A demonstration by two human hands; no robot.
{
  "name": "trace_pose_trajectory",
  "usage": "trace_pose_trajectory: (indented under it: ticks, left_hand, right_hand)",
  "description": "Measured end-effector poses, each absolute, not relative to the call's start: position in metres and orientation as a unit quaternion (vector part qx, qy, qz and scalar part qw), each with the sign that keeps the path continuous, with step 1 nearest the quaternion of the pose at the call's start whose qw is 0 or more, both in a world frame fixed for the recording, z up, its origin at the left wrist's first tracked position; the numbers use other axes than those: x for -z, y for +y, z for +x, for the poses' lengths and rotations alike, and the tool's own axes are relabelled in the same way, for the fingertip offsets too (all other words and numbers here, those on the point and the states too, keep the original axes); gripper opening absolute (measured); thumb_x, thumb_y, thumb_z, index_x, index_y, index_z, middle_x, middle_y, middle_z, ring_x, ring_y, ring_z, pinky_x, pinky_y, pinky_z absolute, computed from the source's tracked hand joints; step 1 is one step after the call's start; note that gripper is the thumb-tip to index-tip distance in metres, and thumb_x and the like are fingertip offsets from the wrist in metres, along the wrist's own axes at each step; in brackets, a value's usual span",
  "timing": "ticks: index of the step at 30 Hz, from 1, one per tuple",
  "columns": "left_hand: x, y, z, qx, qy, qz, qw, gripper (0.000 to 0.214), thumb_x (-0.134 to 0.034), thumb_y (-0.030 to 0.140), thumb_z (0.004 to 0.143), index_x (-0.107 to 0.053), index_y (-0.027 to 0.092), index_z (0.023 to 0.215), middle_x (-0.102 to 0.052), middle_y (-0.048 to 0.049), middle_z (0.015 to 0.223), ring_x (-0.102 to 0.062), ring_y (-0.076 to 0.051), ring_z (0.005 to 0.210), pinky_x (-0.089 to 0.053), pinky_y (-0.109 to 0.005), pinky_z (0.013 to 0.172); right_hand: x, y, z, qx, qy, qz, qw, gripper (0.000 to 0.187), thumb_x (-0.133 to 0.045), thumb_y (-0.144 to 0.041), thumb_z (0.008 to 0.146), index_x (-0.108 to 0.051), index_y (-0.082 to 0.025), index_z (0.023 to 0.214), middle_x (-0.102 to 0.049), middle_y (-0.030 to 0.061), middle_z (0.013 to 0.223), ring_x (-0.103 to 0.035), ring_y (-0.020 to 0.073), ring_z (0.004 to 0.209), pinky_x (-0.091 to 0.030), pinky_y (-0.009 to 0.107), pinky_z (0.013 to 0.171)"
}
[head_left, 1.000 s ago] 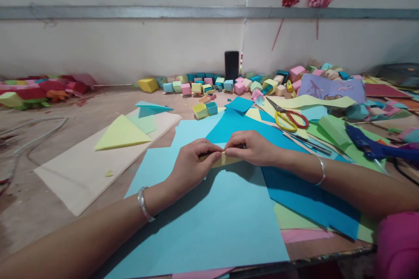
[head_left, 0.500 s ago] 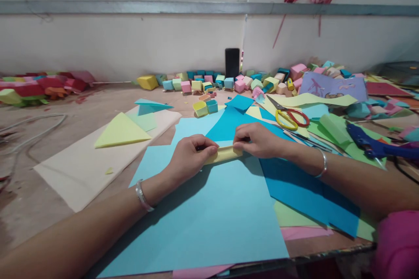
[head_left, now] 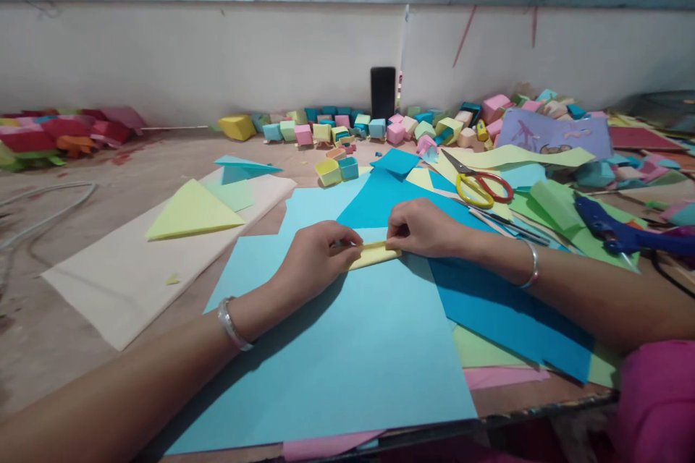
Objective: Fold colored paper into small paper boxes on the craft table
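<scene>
A narrow folded strip of yellow paper [head_left: 373, 254] lies low over a large light blue sheet [head_left: 337, 362]. My left hand [head_left: 318, 255] pinches its left end between thumb and fingers. At the right end, my right hand [head_left: 422, 228] grips the upper edge with curled fingers. Both ends of the strip are partly hidden by the fingers. Darker blue paper [head_left: 510, 318] spreads beneath my right forearm. To the left, a folded yellow triangle [head_left: 194, 211] rests on a cream sheet [head_left: 103, 289].
Scissors [head_left: 478, 184] with yellow and red handles lie at the right, beside a blue glue gun [head_left: 624, 231]. Small yellow [head_left: 328, 172] and blue paper boxes [head_left: 348, 168] stand beyond my hands. A phone [head_left: 383, 92] leans against the wall behind many paper cubes.
The yellow strip's upper edge now looks folded over more, with a crease showing along it. Both hands keep their hold, and the view has tilted slightly downward.
</scene>
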State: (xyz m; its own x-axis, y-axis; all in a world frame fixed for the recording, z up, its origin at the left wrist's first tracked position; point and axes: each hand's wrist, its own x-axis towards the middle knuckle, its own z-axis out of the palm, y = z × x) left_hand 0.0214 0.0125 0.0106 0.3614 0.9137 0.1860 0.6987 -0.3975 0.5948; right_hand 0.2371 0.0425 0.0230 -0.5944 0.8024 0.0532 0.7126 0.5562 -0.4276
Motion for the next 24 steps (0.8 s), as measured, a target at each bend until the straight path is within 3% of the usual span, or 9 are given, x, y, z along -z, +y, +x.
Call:
trace_pose_trajectory:
  ticks: [4, 7, 13, 24]
  left_hand:
    - [-0.005, 0.014, 0.018, -0.252, 0.427, 0.86, 0.121, 0.012, -0.063, 0.016, 0.08, -0.073, 0.023, 0.084, -0.059, -0.0041, 0.097, -0.055, -0.014, 0.079, -0.044, -0.026, 0.067]
    - [-0.003, 0.016, 0.017, -0.228, 0.348, 0.908, 0.04, 0.02, -0.057, 0.016, 0.086, -0.073, 0.024, 0.079, -0.062, -0.0047, 0.096, -0.052, -0.018, 0.082, -0.042, -0.031, 0.072]
    - [-0.005, 0.023, 0.019, -0.16, 0.269, 0.944, 0.108, 0.03, -0.039, 0.012, 0.095, -0.067, 0.017, 0.103, -0.063, -0.0068, 0.096, -0.057, -0.015, 0.082, -0.044, -0.026, 0.069]
    - [-0.01, 0.028, 0.022, -0.08, 0.264, 0.959, 0.063, 0.04, -0.039, 0.013, 0.095, -0.058, 0.03, 0.126, -0.057, -0.0022, 0.092, -0.055, -0.012, 0.074, -0.04, -0.023, 0.062]
  right_hand:
    - [-0.023, 0.042, 0.236, -0.178, -0.875, -0.434, 0.121, 0.007, -0.069, -0.019, 0.073, -0.07, -0.016, 0.067, -0.068, 0.0023, 0.072, -0.056, 0.0117, 0.067, -0.035, 0.022, 0.057]
    - [-0.024, 0.044, 0.237, -0.186, -0.875, -0.431, 0.121, 0.006, -0.07, -0.019, 0.073, -0.072, -0.016, 0.069, -0.068, 0.0023, 0.072, -0.057, 0.0119, 0.068, -0.036, 0.023, 0.058]
    - [-0.026, 0.054, 0.242, -0.249, -0.858, -0.429, 0.129, 0.006, -0.073, -0.021, 0.071, -0.071, -0.015, 0.07, -0.069, 0.0012, 0.069, -0.057, 0.0105, 0.064, -0.037, 0.021, 0.056]
    - [-0.02, 0.066, 0.245, -0.293, -0.858, -0.395, 0.146, 0.009, -0.074, -0.021, 0.069, -0.07, -0.012, 0.07, -0.068, 0.0012, 0.069, -0.055, 0.0095, 0.063, -0.036, 0.021, 0.054]
